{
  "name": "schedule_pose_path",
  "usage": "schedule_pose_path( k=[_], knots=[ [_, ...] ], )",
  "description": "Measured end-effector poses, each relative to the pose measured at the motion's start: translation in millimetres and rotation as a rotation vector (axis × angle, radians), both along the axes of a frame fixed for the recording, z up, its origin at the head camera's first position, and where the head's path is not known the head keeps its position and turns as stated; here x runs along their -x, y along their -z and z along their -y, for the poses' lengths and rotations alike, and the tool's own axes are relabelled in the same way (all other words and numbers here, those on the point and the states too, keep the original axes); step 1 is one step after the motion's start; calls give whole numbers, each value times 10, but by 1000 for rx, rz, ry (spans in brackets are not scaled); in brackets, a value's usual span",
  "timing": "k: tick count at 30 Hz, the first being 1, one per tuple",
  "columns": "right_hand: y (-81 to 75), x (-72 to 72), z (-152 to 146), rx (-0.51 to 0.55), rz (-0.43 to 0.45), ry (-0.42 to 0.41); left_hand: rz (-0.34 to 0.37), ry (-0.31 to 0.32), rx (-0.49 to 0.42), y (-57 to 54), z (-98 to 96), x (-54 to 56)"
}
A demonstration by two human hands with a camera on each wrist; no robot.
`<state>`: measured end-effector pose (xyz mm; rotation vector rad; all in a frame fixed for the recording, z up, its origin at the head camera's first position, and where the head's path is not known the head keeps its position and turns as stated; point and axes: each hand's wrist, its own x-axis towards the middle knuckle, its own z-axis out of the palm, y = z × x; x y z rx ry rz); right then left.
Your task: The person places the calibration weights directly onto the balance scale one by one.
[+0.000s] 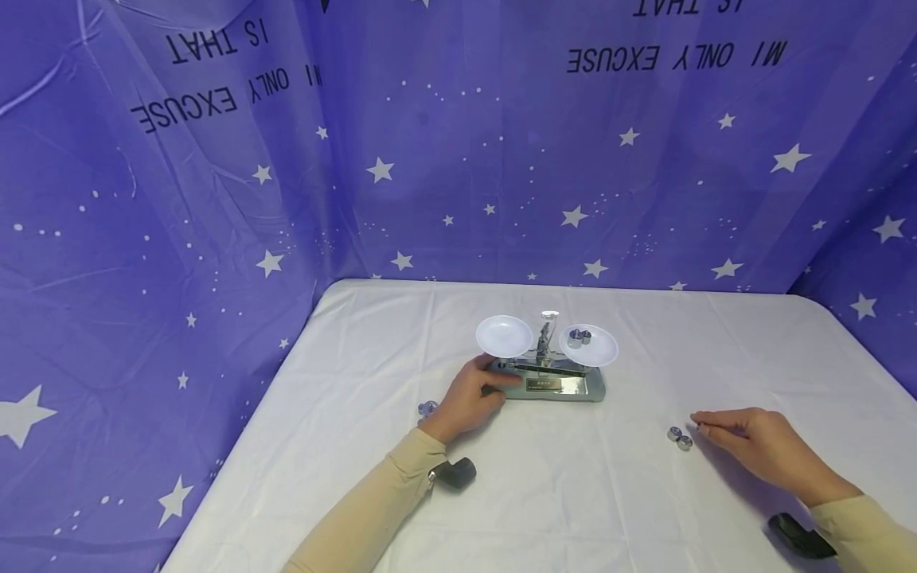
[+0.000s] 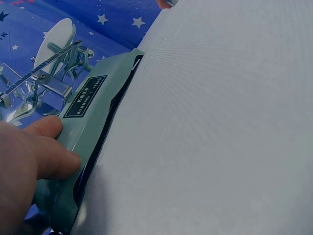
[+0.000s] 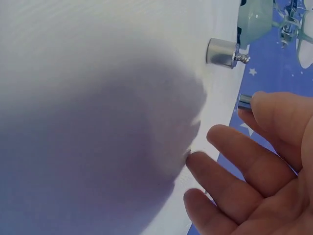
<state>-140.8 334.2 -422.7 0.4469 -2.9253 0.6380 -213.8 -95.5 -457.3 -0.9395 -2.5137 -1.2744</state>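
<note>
A balance scale with a green-grey base [image 1: 591,390] stands on the table, two white pans on top. Its left pan [image 1: 505,337] holds nothing, while two metal weights [image 1: 575,339] sit together on the right pan [image 1: 606,348]. My left hand [image 1: 466,402] holds the left end of the base, thumb and a finger showing against its front in the left wrist view. Out to the right, my right hand [image 1: 770,446] pinches a small metal weight [image 3: 245,102] between thumb and forefinger, the other fingers spread loosely. Two more weights [image 1: 684,442] are on the cloth beside its fingertips.
Several small metal weights [image 1: 427,408] lie by my left wrist, partly hidden by it. White cloth [image 1: 573,493] covers the table. Purple star-printed curtains [image 1: 487,159] hang behind it and at both sides. Each wrist carries a black camera mount [image 1: 455,473].
</note>
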Motion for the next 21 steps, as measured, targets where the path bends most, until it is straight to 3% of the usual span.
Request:
schedule_pose_path(
  k=[6, 14, 21],
  knots=[
    [-73, 17, 83, 11, 38, 18, 8, -4, 8, -15, 7, -10],
    [-123, 111, 138, 73, -32, -35, 0, -2, 13, -28, 0, -2],
    [-275, 190, 237, 162, 92, -63, 0, -8, 21, -13, 3, -3]
  ],
)
